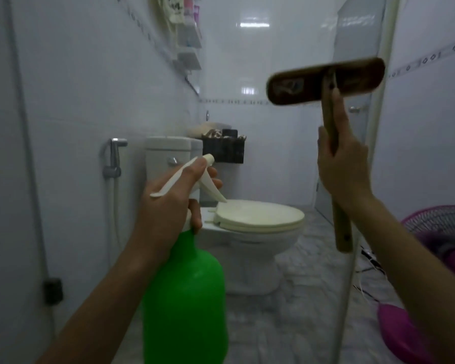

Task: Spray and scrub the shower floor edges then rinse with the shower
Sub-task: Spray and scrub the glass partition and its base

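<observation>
Left hand [168, 203] grips spray bottle [187, 298] | right hand [343, 174] grips brush [326, 81]

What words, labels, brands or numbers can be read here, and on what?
No text is readable.
scrub brush head: a pale mark, too blurred to read.
hanging pouch on the wall: dark print, too blurred.
shelf bottles: labels too small.
green spray bottle: no label shows.
</observation>
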`<action>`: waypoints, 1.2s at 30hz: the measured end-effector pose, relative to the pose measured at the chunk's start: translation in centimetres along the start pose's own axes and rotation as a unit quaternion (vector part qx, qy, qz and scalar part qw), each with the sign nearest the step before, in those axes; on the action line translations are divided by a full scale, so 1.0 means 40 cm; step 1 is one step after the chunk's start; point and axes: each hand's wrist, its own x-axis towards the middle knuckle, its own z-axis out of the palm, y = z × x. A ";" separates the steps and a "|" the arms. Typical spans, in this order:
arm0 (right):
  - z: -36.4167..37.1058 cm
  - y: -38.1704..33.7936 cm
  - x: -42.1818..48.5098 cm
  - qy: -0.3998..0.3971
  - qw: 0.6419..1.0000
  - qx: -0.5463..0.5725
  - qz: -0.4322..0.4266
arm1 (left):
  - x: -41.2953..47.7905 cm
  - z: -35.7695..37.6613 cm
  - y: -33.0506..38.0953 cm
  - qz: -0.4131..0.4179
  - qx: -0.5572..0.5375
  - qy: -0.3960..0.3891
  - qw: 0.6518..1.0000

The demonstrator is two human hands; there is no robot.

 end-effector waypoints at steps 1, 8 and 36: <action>-0.004 0.033 -0.112 -0.020 1.000 -0.012 0.004 | -0.031 -0.003 -0.022 0.002 -0.004 0.015 1.000; -0.044 0.097 -0.610 -0.179 0.979 -0.031 0.094 | -0.172 -0.034 -0.129 -0.037 0.009 0.078 0.996; 0.051 -0.090 -0.311 -0.202 0.977 -0.053 -0.036 | -0.201 -0.187 -0.139 0.033 0.114 0.103 0.988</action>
